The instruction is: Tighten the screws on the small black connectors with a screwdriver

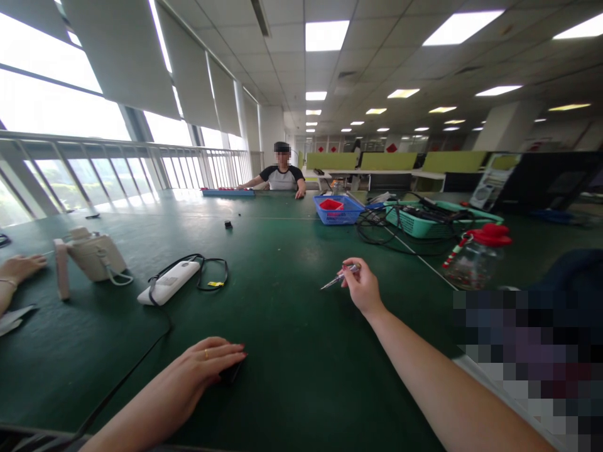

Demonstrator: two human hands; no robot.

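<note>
At the far left edge a co-worker's hand (21, 267) rests on the green tabletop (292, 251), near a beige device (97, 254) and a white power bank (168, 282) with its black cable. The left hand (207, 361) lies flat, fingers stretched out, on a small dark piece (230, 374) close to the near edge. It presses the piece down rather than closing round it. To its right, the right hand (362, 287) has its grip pinched shut on a slim metal tool (336, 278), whose tip points left and hangs well apart from the dark piece.

The work seems to be bringing that tip to the piece. It would go best with the left palm pinning the piece firmly and the fingers drawn back to bare the spot, while the tip comes in low and slow.

Counted: two hands of the person's own, one co-worker's hand, one tool, one dark piece, one power bank, two baskets, blue (342, 211) and green (424, 223), and one red-lidded jar (475, 254).
</note>
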